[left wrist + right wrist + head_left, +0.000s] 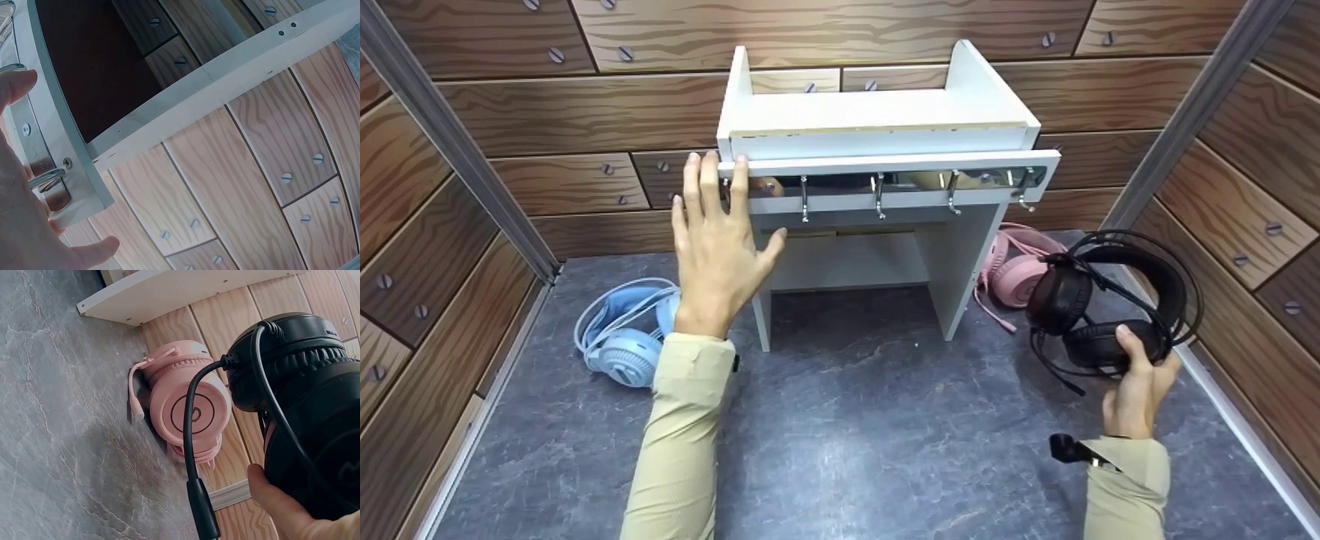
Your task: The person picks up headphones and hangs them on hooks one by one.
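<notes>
My left hand point(716, 247) rests against the left end of a white hook rail point(889, 159), its fingers fairly straight and spread. The rail carries several metal hooks point(879, 196) and crosses the front of a white shelf stand point(877, 112). In the left wrist view, fingers point(22, 84) lie by the hooks at the rail's end. My right hand point(1140, 390) grips a black headset point(1080, 300) by one ear cup, thumb on its outer face. The headset's boom microphone point(194, 433) sticks out in the right wrist view.
Behind the black headset, a pink headset point(1020, 277) lies on the grey marbled surface point(840, 450) by the stand's right side. A light-blue headset point(622, 360) lies left of my left forearm. Wood-patterned panels point(585, 112) enclose the back and sides.
</notes>
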`<action>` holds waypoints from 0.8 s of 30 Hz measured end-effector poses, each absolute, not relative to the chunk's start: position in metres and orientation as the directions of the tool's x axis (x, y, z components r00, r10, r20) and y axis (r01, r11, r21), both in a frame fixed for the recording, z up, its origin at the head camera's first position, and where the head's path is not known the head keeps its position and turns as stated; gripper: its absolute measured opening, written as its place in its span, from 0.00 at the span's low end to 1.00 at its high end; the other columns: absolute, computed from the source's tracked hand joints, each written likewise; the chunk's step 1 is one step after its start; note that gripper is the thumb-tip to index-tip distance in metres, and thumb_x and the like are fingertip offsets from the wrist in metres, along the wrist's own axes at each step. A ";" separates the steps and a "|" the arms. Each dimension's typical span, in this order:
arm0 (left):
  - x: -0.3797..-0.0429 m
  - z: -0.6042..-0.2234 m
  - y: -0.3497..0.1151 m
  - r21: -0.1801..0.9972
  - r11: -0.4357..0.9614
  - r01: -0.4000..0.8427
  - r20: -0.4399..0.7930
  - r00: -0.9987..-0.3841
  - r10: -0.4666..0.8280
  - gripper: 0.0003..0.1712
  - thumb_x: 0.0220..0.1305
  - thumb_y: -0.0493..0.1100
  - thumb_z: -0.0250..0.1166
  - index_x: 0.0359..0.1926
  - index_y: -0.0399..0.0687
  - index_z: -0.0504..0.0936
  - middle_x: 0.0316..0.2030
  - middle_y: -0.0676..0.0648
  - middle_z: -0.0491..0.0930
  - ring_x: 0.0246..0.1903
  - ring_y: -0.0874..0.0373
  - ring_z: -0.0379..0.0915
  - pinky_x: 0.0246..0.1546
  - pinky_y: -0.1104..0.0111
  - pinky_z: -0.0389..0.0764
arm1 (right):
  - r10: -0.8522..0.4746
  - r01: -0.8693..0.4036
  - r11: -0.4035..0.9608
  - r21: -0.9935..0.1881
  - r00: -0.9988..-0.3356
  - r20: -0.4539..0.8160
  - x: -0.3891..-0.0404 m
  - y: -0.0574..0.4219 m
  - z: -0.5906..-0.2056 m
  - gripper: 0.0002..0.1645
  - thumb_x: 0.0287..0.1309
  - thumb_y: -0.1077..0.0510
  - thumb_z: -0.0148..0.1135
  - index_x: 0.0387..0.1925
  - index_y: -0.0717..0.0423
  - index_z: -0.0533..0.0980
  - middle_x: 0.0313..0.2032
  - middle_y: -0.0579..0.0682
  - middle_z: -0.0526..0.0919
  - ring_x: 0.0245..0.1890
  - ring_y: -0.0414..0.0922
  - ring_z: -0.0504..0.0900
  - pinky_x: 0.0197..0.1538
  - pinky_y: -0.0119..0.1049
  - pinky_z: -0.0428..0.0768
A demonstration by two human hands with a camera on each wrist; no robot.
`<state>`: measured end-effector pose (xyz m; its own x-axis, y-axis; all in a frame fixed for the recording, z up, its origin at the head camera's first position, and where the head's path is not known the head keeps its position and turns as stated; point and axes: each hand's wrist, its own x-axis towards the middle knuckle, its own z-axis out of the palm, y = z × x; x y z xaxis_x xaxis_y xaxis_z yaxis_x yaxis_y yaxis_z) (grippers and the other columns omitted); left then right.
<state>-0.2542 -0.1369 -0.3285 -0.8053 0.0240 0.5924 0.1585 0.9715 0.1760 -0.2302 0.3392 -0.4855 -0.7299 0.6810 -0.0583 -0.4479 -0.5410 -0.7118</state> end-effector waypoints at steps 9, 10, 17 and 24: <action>-0.254 -0.328 -0.137 0.182 0.971 0.158 0.591 -0.807 0.020 0.53 0.62 0.63 0.65 0.80 0.48 0.52 0.77 0.35 0.45 0.77 0.41 0.34 0.73 0.42 0.49 | 0.682 -0.462 -0.534 -0.708 -0.730 -0.037 -0.230 0.339 -0.483 0.33 0.52 0.72 0.70 0.55 0.55 0.64 0.43 0.51 0.80 0.35 0.42 0.83 0.38 0.29 0.83; -0.254 -0.328 -0.137 0.183 0.970 0.159 0.593 -0.805 0.020 0.53 0.62 0.63 0.65 0.80 0.48 0.52 0.77 0.35 0.45 0.77 0.41 0.35 0.73 0.42 0.49 | 0.680 -0.461 -0.535 -0.708 -0.732 -0.038 -0.230 0.339 -0.482 0.33 0.53 0.72 0.70 0.55 0.55 0.64 0.43 0.51 0.80 0.35 0.42 0.83 0.38 0.29 0.83; -0.254 -0.327 -0.137 0.184 0.970 0.159 0.584 -0.811 0.022 0.53 0.62 0.63 0.64 0.80 0.48 0.51 0.77 0.35 0.45 0.77 0.40 0.34 0.73 0.42 0.47 | 0.657 -0.451 -0.571 -0.686 -0.752 -0.052 -0.228 0.340 -0.477 0.33 0.53 0.73 0.69 0.56 0.53 0.64 0.45 0.53 0.78 0.36 0.44 0.84 0.34 0.35 0.86; -0.254 -0.328 -0.137 0.188 0.970 0.157 0.577 -0.817 0.021 0.54 0.62 0.63 0.64 0.80 0.48 0.51 0.77 0.35 0.44 0.78 0.41 0.34 0.73 0.42 0.47 | 0.648 -0.446 -0.567 -0.693 -0.761 -0.040 -0.225 0.337 -0.476 0.34 0.54 0.74 0.68 0.57 0.52 0.64 0.48 0.53 0.76 0.35 0.46 0.85 0.30 0.38 0.86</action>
